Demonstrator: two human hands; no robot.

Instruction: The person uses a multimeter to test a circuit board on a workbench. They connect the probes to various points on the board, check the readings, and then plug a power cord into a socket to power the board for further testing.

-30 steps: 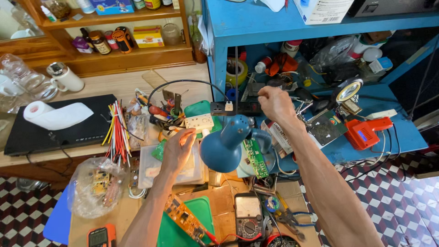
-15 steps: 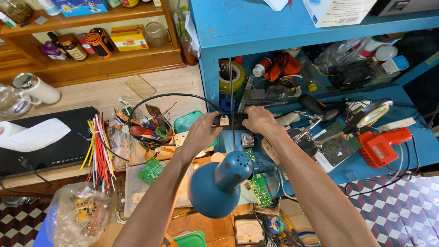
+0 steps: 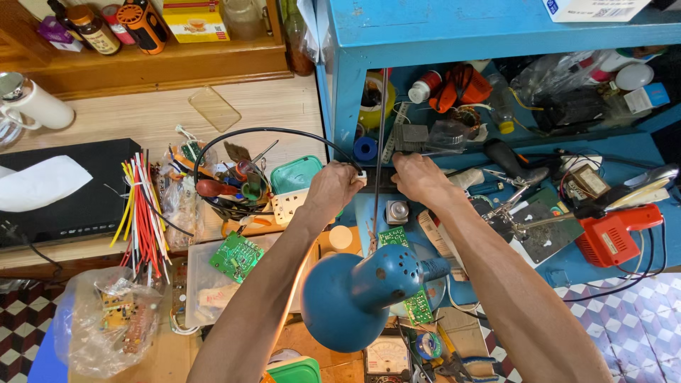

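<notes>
Both arms reach forward: left hand [image 3: 332,189] pinches black cable [image 3: 269,131], right hand's [image 3: 421,177] grip unclear.

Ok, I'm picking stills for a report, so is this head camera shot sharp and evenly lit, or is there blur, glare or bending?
Head view: mostly sharp, lit softly and evenly, no harsh shadows; left hand and right hand are crisp; the close blue lamp shade looks slightly soft; the blue shelf edges slant toward the frame's sides, a wide-lens effect; no strong glare.
</notes>
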